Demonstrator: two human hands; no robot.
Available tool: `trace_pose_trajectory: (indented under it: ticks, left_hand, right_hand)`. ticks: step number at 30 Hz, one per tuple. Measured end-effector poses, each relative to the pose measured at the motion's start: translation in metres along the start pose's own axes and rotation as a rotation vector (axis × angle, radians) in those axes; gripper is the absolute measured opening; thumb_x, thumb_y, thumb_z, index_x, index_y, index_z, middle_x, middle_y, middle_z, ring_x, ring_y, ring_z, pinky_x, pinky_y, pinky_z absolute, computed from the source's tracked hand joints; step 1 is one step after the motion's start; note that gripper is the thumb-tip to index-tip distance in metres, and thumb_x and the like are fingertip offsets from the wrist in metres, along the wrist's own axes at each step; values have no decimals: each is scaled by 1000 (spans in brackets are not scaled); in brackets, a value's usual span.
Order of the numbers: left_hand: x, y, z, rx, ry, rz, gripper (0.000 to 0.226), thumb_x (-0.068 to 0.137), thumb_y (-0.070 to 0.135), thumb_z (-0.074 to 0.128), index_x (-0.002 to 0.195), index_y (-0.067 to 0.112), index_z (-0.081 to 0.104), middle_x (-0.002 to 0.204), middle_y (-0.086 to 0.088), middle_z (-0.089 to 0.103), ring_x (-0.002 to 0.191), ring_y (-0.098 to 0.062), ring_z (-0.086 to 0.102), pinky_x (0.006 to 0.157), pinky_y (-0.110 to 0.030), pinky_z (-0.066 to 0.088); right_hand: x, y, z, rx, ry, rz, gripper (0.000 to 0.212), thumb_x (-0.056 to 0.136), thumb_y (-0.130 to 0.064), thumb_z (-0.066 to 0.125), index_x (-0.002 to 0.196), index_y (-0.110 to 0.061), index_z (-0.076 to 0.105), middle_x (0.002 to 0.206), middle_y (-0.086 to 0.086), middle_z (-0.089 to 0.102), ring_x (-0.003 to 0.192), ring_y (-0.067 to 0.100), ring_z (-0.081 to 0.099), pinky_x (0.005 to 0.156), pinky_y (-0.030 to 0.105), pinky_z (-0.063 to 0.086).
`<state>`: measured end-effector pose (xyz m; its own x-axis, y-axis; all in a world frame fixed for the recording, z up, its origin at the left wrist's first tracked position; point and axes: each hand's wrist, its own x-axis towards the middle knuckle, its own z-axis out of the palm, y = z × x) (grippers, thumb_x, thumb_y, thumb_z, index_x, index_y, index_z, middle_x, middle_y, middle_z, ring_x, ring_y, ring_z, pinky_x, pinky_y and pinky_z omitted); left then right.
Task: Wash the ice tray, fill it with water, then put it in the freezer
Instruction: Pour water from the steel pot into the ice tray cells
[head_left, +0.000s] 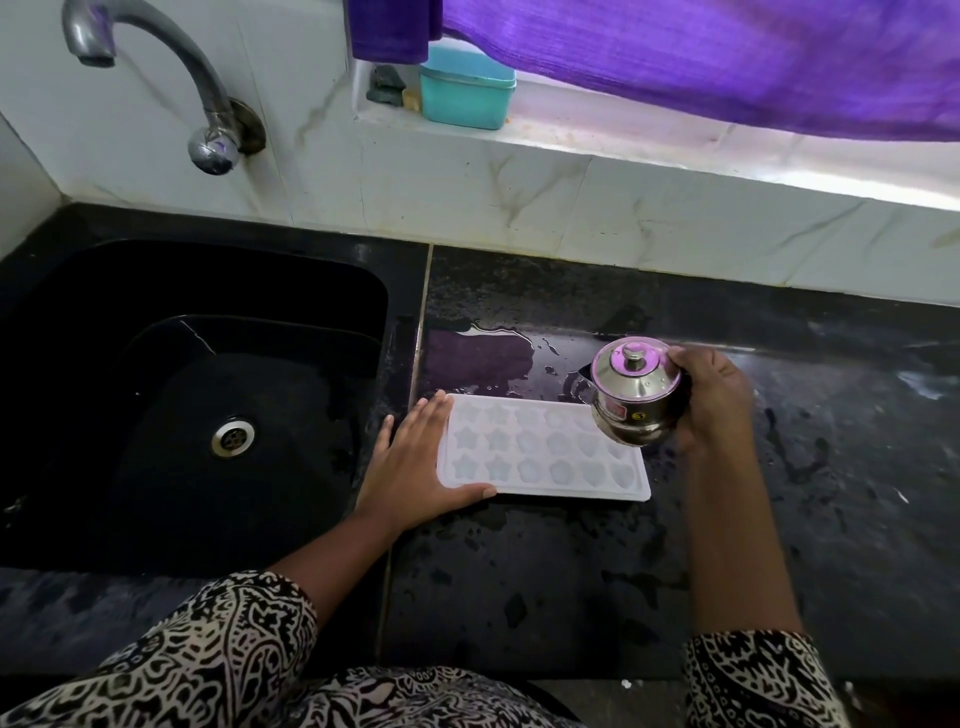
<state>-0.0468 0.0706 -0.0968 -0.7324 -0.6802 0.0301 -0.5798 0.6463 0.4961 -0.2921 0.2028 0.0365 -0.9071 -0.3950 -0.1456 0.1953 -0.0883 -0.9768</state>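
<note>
- Head view: ice tray (545, 452), cell contents unclear.
- Left hand (415, 467): fingers straight, touching tray's 9 o'clock edge.
- Right hand (717, 400): fingers curled round lidded steel pot (636, 400), 2 o'clock.

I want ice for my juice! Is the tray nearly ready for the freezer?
Not yet. Washing looks done: the ice tray lies on the wet counter, out of the sink. Filling is in hand: the left hand steadies it while the right hand holds a lidded steel pot over it. The freezer trip is left.
</note>
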Motion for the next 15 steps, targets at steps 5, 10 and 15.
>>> trace_pose_trajectory:
  ticks: [5,10,15]
  left_hand:
    - [0,-1,0,7,-7,-3,125,54,102,31,155,32,2,163,15,3,149,-4,1,119,-40,-3]
    - [-1,0,-1,7,2,-5,124,54,101,32,154,33,5,163,14,4,149,-6,2,120,-41,-1]
    - [-1,1,-1,11,3,-6,125,54,102,31,154,32,6,164,12,4,150,-7,3,121,-41,-1]
  right_hand:
    - [2,1,-5,-72,28,-11,29,81,-5,61,58,-18,50,47,-8,59,43,4,54,44,16,45]
    - [4,0,-8,-111,51,-1,30,78,-6,64,56,-19,48,48,-8,55,45,7,51,44,17,43]
    - [3,0,-6,-173,60,-2,27,79,-9,65,59,-19,49,51,-7,56,44,4,54,42,16,43]
